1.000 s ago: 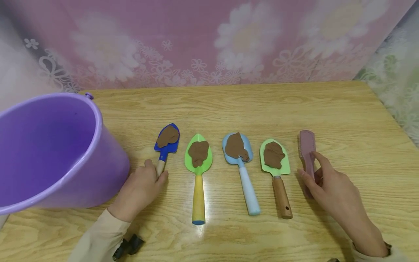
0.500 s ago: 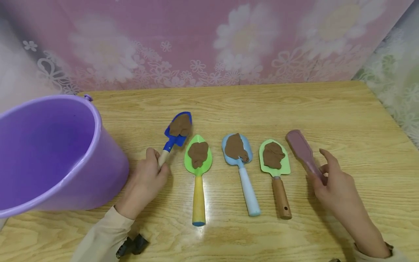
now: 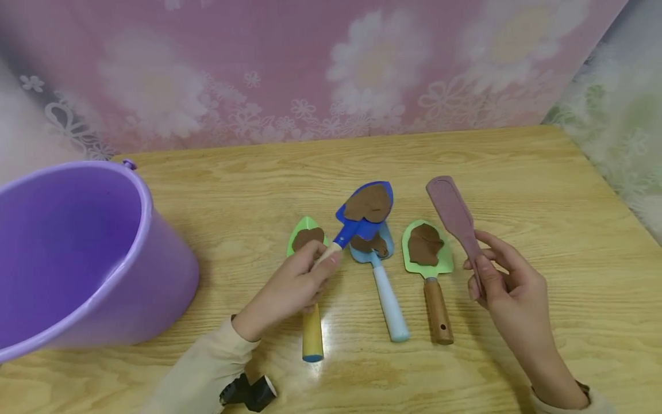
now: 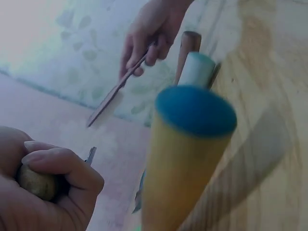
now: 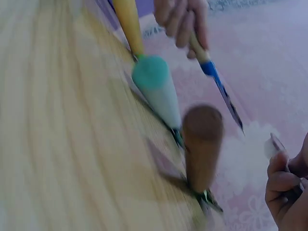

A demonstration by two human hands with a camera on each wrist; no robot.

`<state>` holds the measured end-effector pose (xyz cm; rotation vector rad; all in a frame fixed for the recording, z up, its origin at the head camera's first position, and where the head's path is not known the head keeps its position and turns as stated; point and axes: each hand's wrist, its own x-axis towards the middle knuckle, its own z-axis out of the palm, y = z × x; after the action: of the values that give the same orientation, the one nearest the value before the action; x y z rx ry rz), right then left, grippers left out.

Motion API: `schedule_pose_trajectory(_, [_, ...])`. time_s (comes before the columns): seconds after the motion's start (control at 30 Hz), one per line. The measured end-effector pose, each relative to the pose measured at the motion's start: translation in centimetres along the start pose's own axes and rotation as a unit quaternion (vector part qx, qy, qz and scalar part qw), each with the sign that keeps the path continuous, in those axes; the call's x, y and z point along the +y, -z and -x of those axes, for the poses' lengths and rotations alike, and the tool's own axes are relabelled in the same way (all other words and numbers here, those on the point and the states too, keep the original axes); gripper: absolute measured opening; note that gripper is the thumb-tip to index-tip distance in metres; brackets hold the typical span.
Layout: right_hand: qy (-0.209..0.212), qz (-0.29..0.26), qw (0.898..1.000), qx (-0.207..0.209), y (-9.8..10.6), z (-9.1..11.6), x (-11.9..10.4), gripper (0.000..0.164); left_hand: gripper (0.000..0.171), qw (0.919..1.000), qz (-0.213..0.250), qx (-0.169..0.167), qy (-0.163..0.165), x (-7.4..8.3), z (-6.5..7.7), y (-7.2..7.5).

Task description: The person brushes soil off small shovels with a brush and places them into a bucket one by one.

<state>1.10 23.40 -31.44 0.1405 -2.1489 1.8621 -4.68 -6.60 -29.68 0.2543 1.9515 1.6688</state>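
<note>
My left hand [image 3: 292,282] grips the pale wooden handle of a small blue trowel [image 3: 357,227], raised over the row of tools. A flat lump of brown clay [image 3: 368,202] lies on its blade. In my right hand [image 3: 514,293] is a mauve flat-backed brush [image 3: 451,207], pinched by its handle, head up and tilted left; pale bristles show blurred under it in the left wrist view. Below the blue trowel lie a green trowel with a yellow handle [image 3: 312,336], partly hidden by my left hand, and a light blue trowel [image 3: 390,305], its blade partly covered.
A light green trowel with a brown wooden handle [image 3: 438,310] lies near my right hand, bearing brown clay [image 3: 425,244]. A large purple bucket [image 3: 170,276] stands at the left of the wooden table [image 3: 233,190]. Behind hangs a pink flowered cloth [image 3: 289,57].
My left hand has lifted the blue trowel and carried it right, above the green and light blue trowels. My right hand has raised the mauve brush off the table and tilted it left.
</note>
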Motion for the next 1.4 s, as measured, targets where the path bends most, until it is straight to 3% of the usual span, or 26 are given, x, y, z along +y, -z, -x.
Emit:
schedule_pose_trajectory(0.13, [0.022,-0.015,1.000,-0.014,-1.8,0.9,0.1,0.034,0.023,0.9999,0.003,-0.013,-0.006,-0.3,-0.2,-1.6])
schedule_pose_trajectory(0.23, [0.019,0.013,0.999,-0.025,-2.9,1.5,0.0,0.033,0.025,0.9995,0.008,-0.028,-0.007,-0.4,0.0,-2.2])
schedule_pose_trajectory(0.43, [-0.038,0.114,0.989,-0.087,-4.1,0.0,-1.3,0.015,0.020,0.9985,0.046,-0.025,-0.013,-0.2,0.3,-1.4])
schedule_pose_trajectory(0.53, [-0.026,0.144,0.981,-0.128,-4.7,-1.6,-2.2,0.011,0.021,0.9980,0.058,-0.010,-0.023,-0.4,0.8,-0.8])
schedule_pose_trajectory(0.67, [0.001,0.121,0.982,-0.146,-6.2,-1.3,-3.1,0.010,0.028,0.9961,0.069,0.017,-0.051,-1.6,3.2,-0.3])
schedule_pose_trajectory(0.8, [0.026,0.067,0.987,-0.142,-8.3,1.6,-2.7,0.018,0.028,0.9931,0.081,0.030,-0.079,-3.7,6.2,0.6])
schedule_pose_trajectory(0.9, [0.028,0.012,0.987,-0.156,-10.3,3.7,-2.1,0.023,0.027,0.9909,0.115,0.024,-0.067,-5.3,7.8,1.1])
schedule_pose_trajectory(1.03, [0.050,-0.031,0.981,-0.184,-12.7,4.8,-1.8,0.024,0.030,0.9836,0.172,0.050,-0.019,-6.8,8.8,1.2])
schedule_pose_trajectory(1.1, [0.060,-0.041,0.977,-0.199,-13.7,4.8,-1.8,0.024,0.032,0.9792,0.189,0.073,-0.013,-7.4,9.0,1.0])
schedule_pose_trajectory(1.2, [0.035,-0.040,0.974,-0.222,-14.4,4.7,-2.0,0.020,0.026,0.9742,0.199,0.099,-0.036,-8.1,9.3,0.5])
schedule_pose_trajectory(1.3, [-0.007,-0.038,0.970,-0.239,-14.7,4.7,-2.3,0.017,0.018,0.9714,0.204,0.101,-0.069,-8.7,9.6,0.3])
schedule_pose_trajectory(1.4, [0.000,-0.032,0.972,-0.231,-15.2,4.6,-2.4,0.016,0.014,0.9696,0.202,0.106,-0.089,-8.9,10.0,0.5])
